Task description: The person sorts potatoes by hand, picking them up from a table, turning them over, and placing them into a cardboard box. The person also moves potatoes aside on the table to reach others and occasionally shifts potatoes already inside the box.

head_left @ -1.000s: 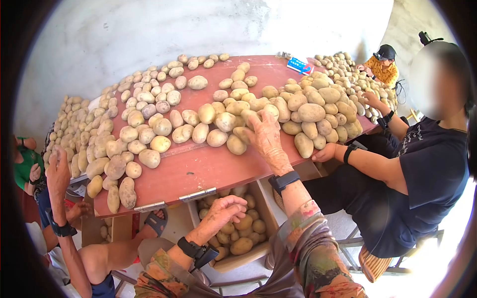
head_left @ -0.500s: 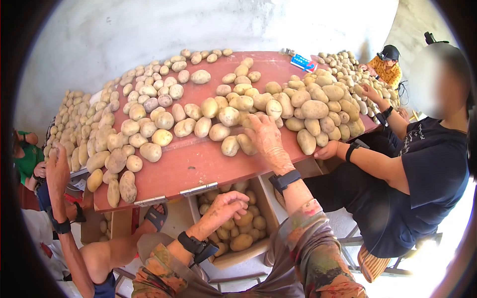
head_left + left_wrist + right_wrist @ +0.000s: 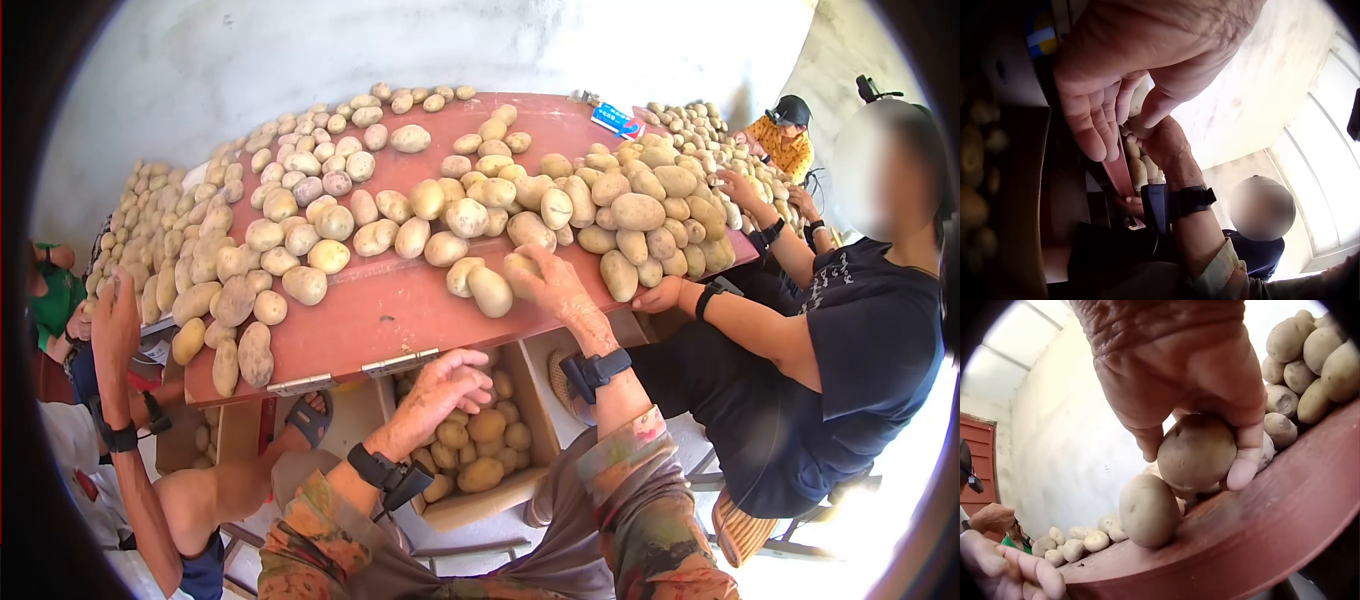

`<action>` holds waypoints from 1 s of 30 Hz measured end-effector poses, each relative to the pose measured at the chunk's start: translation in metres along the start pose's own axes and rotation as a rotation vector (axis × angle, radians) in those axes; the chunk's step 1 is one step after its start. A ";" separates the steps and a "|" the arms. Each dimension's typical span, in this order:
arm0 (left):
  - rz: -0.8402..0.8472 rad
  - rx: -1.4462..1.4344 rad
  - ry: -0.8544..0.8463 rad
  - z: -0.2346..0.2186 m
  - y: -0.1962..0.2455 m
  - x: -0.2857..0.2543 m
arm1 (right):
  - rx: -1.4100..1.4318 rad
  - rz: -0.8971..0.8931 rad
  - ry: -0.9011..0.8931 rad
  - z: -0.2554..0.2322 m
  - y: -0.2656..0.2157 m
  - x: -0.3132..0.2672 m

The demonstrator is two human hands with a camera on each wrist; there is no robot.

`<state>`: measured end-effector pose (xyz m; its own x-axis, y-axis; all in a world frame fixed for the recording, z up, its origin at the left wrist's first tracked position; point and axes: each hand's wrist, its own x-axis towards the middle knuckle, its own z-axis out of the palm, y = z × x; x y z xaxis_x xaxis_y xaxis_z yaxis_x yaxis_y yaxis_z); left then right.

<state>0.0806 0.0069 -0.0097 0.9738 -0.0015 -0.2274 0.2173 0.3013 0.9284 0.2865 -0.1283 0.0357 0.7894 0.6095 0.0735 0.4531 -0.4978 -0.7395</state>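
Observation:
In the head view my right hand (image 3: pixel 558 290) is over the red table (image 3: pixel 370 335), near its front edge. Its thumb and fingers curl round a potato (image 3: pixel 1197 452), seen clearly in the right wrist view. Just left of that one, a second potato (image 3: pixel 491 292) lies on the tabletop. My left hand (image 3: pixel 440 392) hangs in front of the table edge, above a cardboard box (image 3: pixel 540 425) with potatoes in it. Its fingers are loosely bent and hold nothing; the left wrist view shows the palm side of the fingers (image 3: pixel 1088 134).
A tall potato heap (image 3: pixel 650 210) stands at the right, with many more potatoes (image 3: pixel 290 180) spread leftward. At the right sits a person in a dark shirt (image 3: pixel 860 330), one hand by the heap. Another person's raised arm (image 3: pixel 120 350) is at the left. A blue packet (image 3: pixel 617 121) lies at the back.
My right hand has drawn back from the potato pile towards the front edge, now with a potato in its fingers. The left hand stays about where it was above the box.

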 end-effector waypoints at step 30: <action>0.172 0.110 0.294 -0.016 0.024 -0.004 | -0.063 -0.014 -0.541 -0.001 -0.022 -0.004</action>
<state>0.0804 0.0297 0.0084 0.9393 0.3197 -0.1246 0.0730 0.1688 0.9829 0.2735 -0.1208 0.0522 0.4647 0.8386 -0.2844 0.4991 -0.5133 -0.6982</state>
